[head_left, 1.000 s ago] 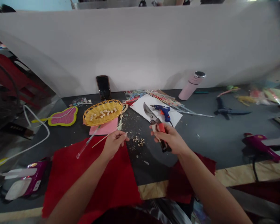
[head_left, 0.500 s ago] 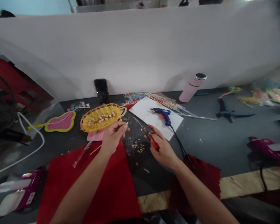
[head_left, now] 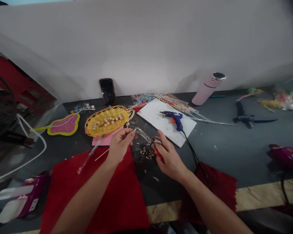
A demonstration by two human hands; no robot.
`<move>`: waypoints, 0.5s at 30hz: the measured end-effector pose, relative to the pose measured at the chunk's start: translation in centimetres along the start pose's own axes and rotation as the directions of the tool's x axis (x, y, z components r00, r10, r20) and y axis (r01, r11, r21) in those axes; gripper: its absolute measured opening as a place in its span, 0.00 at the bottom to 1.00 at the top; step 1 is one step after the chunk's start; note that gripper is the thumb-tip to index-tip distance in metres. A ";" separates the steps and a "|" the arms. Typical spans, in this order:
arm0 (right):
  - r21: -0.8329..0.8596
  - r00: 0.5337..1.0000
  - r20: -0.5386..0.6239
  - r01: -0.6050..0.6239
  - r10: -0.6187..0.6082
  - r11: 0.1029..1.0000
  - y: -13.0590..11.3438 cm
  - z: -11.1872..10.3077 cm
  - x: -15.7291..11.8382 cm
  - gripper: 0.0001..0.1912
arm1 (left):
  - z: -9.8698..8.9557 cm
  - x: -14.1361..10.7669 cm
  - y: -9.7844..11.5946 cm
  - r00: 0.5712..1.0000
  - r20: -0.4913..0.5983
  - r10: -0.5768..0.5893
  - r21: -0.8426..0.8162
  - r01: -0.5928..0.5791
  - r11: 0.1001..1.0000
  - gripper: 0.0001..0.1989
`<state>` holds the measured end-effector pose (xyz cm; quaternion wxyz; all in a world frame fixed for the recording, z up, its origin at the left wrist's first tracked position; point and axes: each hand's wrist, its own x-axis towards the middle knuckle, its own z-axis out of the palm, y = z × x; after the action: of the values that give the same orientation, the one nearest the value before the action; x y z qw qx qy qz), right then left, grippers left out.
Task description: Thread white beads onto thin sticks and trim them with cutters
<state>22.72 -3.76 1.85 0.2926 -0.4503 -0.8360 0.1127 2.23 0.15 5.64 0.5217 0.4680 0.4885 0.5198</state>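
Red-handled shears [head_left: 144,135] are held right of the yellow basket [head_left: 100,130], handles wrapped by the right hand [head_left: 169,156]; how far the blades are parted cannot be told. Nearer the person than the basket, a thin pale stick [head_left: 134,130] is pinched by the left hand [head_left: 122,143], its end at the blades. Tiny pale pieces [head_left: 148,152] are scattered below the shears.

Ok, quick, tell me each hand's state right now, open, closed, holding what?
Left hand: closed, pinching a thin pale stick.
Right hand: closed on the red-handled cutters.
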 end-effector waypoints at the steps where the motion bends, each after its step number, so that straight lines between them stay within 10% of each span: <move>1: -0.007 1.000 0.006 -0.001 0.001 1.000 0.0 0.0 0.0 0.25 | 0.0 0.0 0.0 1.000 0.001 0.005 0.006 -0.005 1.000 0.09; 15: -0.022 0.999 0.027 0.022 -0.022 1.000 -0.5 0.0 0.1 0.22 | 0.0 -0.2 -0.5 0.999 0.035 0.035 0.088 -0.038 0.995 0.10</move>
<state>22.32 -3.95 2.12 0.2775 -0.4429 -0.8459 0.1060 2.26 -0.05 5.16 0.4991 0.5079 0.4936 0.4992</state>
